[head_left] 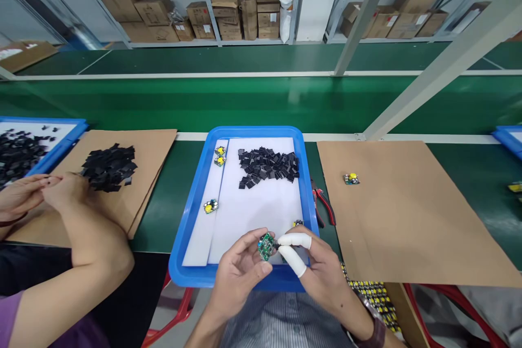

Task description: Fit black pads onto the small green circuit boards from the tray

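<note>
Over the near edge of a blue tray (191, 190), my left hand (242, 266) grips a small green circuit board (267, 246) between thumb and fingers. My right hand (312, 261), with white finger cots on its thumb and forefinger, pinches a small dark piece at the board's right edge; its exact kind is hard to make out. A heap of black rectangular pieces (269, 166) lies on the tray's white lining. Small boards with yellow parts (220, 156) sit along the tray's left side, with another board (210, 206) lower down. One more board (298, 223) shows partly behind my right hand.
Red-handled pliers (325, 206) lie right of the tray. On the right, a cardboard sheet (391, 217) bears one board (351, 178). A box of several boards (377, 299) stands below. At left, a co-worker's hands (57, 190) work beside a black pile (110, 167).
</note>
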`<state>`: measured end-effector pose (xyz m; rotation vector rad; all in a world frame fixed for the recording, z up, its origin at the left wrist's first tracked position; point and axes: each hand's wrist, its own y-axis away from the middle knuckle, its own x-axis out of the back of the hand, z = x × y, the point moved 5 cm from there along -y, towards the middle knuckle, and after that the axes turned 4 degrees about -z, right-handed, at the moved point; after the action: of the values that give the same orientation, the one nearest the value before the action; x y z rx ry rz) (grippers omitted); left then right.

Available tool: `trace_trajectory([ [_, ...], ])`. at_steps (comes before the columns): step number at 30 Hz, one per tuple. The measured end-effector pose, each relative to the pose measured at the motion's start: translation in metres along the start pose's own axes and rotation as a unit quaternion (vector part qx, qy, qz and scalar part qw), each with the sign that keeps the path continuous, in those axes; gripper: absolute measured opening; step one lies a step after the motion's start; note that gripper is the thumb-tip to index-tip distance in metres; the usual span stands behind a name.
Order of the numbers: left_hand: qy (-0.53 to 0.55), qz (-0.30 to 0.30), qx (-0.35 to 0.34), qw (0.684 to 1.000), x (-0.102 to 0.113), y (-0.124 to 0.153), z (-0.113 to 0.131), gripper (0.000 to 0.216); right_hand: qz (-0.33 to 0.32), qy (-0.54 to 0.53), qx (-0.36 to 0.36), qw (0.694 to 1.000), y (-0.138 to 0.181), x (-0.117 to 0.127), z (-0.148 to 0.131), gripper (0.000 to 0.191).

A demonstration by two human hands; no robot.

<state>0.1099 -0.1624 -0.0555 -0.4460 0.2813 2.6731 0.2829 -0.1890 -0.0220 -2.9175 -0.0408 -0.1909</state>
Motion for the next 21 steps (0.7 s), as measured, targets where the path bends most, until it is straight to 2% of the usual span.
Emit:
trace_trajectory([
  [4, 0.046, -0.008, -0.001, 0.999, 0.0002, 0.0018, -0.0039, 0.043, -0.013, 0.012, -0.021, 1.0, 0.0019, -0.0061, -0.0002, 0.021],
  [10, -0.002, -0.007, -0.009, 1.0, 0.001, 0.0022, -0.0036, 0.04, -0.021, 0.043, -0.029, 0.998, 0.0055, -0.0114, 0.0037, 0.024],
  [15, -0.009, -0.031, -0.005, 0.999, -0.0005, 0.0012, -0.0027, 0.037, -0.011, 0.041, -0.013, 0.999, 0.0042, -0.0099, 0.0022, 0.022],
  [21, -0.005, -0.011, 0.013, 1.0, -0.0011, 0.0007, -0.0043, 0.033, -0.019, 0.059, -0.012, 0.998, 0.0052, -0.0093, 0.0008, 0.024],
])
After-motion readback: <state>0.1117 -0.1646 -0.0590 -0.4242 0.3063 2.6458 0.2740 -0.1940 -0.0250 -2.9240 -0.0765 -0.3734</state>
